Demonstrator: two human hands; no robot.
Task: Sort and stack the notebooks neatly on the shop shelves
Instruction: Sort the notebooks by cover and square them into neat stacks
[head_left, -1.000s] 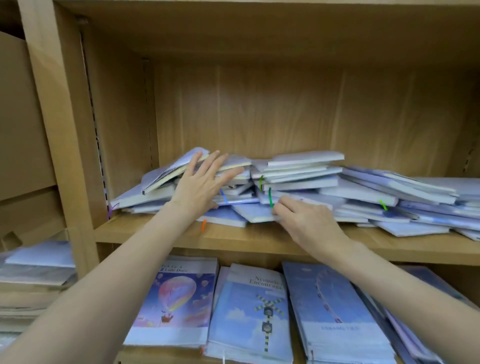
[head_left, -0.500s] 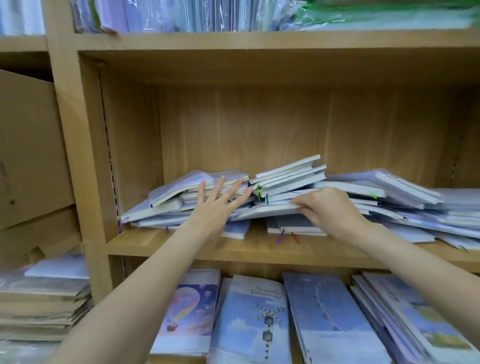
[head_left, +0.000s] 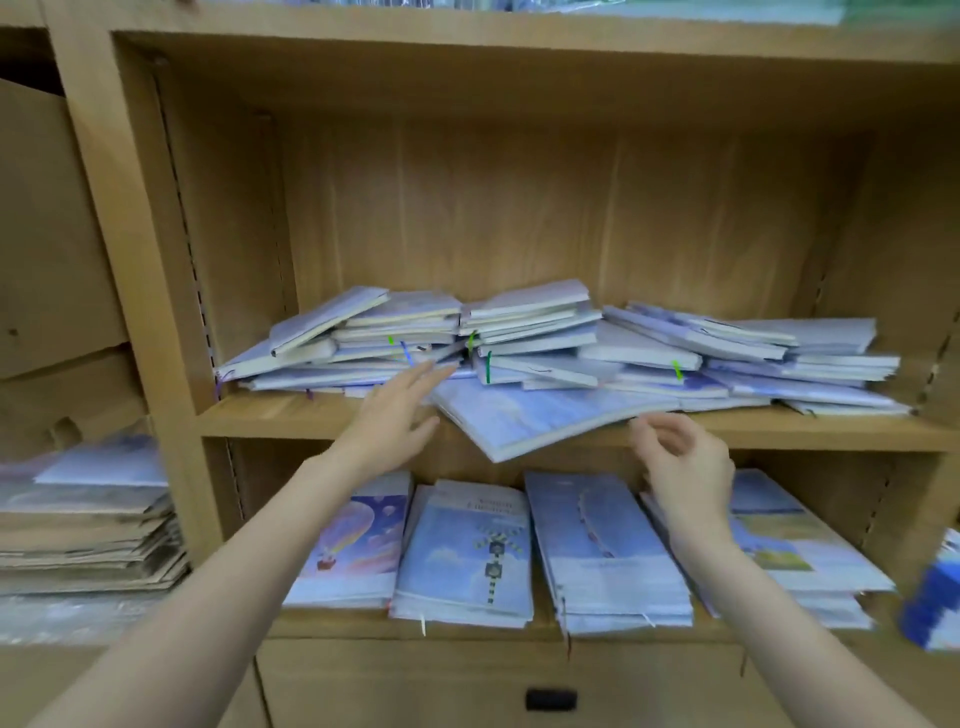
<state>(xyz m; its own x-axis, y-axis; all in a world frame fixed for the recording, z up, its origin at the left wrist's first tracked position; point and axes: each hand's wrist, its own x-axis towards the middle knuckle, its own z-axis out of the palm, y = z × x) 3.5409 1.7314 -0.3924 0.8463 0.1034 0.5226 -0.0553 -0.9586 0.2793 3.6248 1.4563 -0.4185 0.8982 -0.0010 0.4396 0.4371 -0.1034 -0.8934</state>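
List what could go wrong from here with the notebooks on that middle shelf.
1. The big blue notebook overhangs the shelf edge, and neither hand seems to grip it; it may slide off onto the stacks below.
2. The messy pile leans on it, so pulling it out could topple the pile.
3. The left hand only touches the pile with straight fingers; the right hand seems to hold nothing.

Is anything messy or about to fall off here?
Yes. One large notebook sticks out past the middle shelf edge, tilted, and might slip. Behind it, the pile of notebooks lies crooked.
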